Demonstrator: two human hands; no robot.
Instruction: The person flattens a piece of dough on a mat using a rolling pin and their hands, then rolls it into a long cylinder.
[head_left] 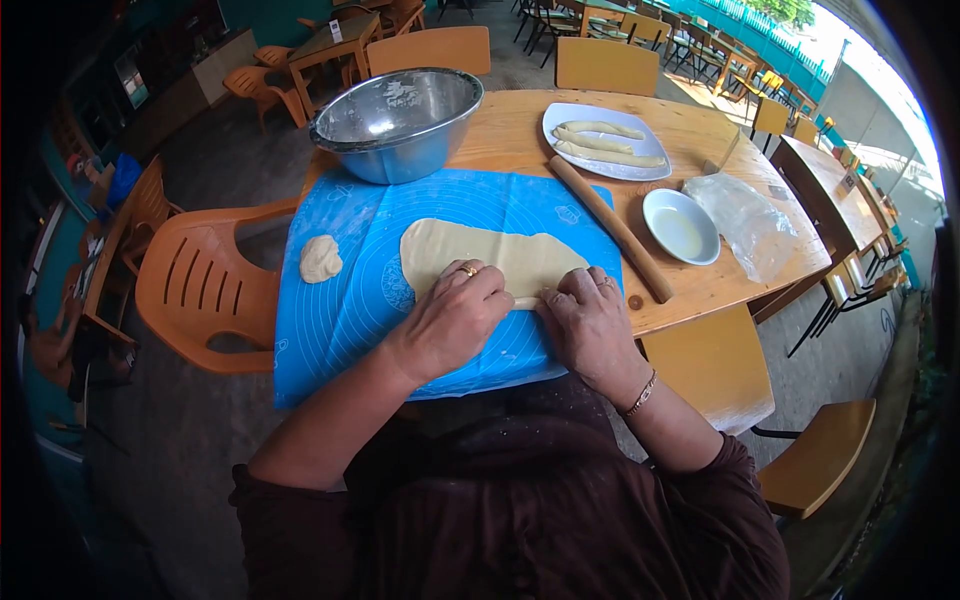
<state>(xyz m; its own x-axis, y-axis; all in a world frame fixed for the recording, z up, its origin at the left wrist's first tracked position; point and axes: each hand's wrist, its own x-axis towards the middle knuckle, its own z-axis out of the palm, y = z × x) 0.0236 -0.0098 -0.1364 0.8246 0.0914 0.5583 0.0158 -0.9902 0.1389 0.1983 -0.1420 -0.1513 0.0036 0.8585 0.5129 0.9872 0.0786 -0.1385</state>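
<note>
A flat, rolled-out sheet of dough [490,252] lies on the blue silicone mat [340,345], its near edge turned up into a narrow roll. My left hand [458,310] is curled over that edge near the middle, fingers pressed on the dough. At the right end, my right hand [588,320] pinches the same folded edge. A small ball of dough [320,259] rests on the mat's left side. Along the mat's right border lies a wooden rolling pin [612,230]. The fingertips of both hands are partly hidden.
A steel bowl [400,130] stands at the back left of the table. Behind the rolling pin, a white plate [565,118] holds several dough rolls. A small white bowl [682,228] with liquid sits beside a clear plastic bag [745,225]. An orange chair [205,280] is at the left.
</note>
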